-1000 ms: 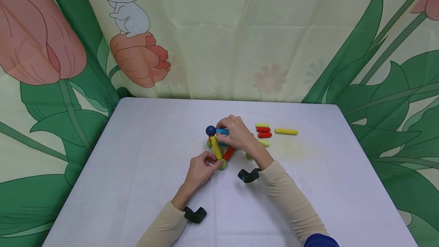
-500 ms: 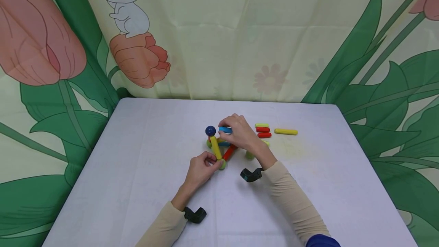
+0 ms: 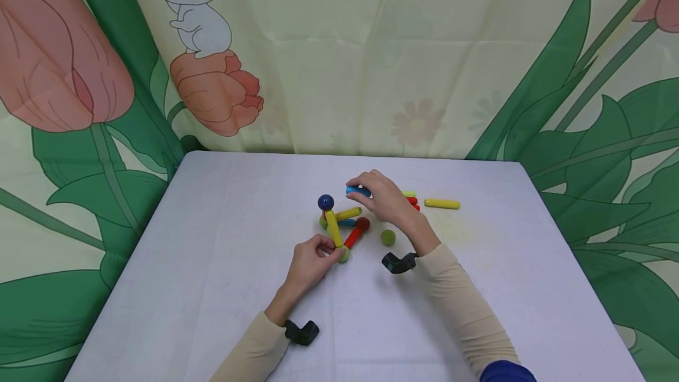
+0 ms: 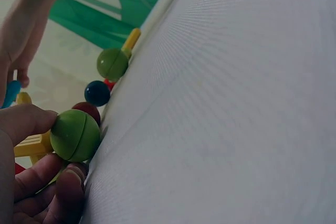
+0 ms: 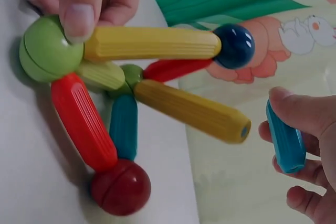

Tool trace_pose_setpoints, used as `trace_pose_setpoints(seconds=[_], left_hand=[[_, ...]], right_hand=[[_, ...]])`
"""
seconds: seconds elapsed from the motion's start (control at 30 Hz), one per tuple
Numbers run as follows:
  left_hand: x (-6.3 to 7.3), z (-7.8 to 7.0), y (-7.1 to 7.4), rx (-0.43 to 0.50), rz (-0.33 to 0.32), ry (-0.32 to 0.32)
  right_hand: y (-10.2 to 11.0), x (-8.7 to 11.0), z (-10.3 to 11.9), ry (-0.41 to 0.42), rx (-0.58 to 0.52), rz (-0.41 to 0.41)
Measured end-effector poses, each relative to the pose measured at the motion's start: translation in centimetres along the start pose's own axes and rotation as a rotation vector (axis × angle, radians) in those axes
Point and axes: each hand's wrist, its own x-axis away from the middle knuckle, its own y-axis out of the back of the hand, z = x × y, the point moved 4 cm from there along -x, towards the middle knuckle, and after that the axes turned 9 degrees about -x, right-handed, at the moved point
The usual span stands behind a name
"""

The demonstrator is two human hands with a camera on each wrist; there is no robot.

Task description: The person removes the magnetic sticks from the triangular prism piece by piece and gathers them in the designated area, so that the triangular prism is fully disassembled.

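Showing only partly: pinched blue stick point(image 5: 287, 139)

Evenly bright table point(image 3: 212, 234), soft shadows, glints on the blue ball point(image 5: 234, 46), dimmer left wrist view.

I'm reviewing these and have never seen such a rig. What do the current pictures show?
There is no machine: a person works bare-handed. The head view looks down from the person's head; the two wrist views come from a black camera on each wrist. The left hand grips a green ball at one corner of a joined figure of sticks and balls. The right hand pinches a short blue stick, apart from that figure. On the white table lie a second green ball, a loose yellow stick, red sticks and a light-green stick, partly hidden.
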Motion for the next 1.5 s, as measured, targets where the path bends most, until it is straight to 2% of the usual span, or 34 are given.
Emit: trace_pose_setpoints(seconds=[0.23,0.43,0.83,1.07,1.33,1.5], left_hand=[[0.0,0.0,0.0,0.011,0.004,0.027],[0.0,0.0,-0.1,0.005,-0.003,0.027],[0.0,-0.1,-0.1,0.006,0.017,0.049],[0.2,-0.4,-0.1,-0.009,0.027,0.043],[0.2,-0.5,0.0,-0.019,0.025,0.041],[0.2,-0.3,0.2,-0.019,0.035,0.062]], right_hand=[[1.3,-0.2,-1.4,-0.002,-0.026,0.007],[2.2,-0.3,-3.6,-0.102,-0.012,0.034],[3.4,-0.1,-9.6,-0.307,0.023,0.102],[3.5,0.5,-12.4,-0.382,0.021,0.106],[3.3,1.0,-14.0,-0.449,0.007,0.11],[3.1,1.3,-14.3,-0.458,0.01,0.128]])
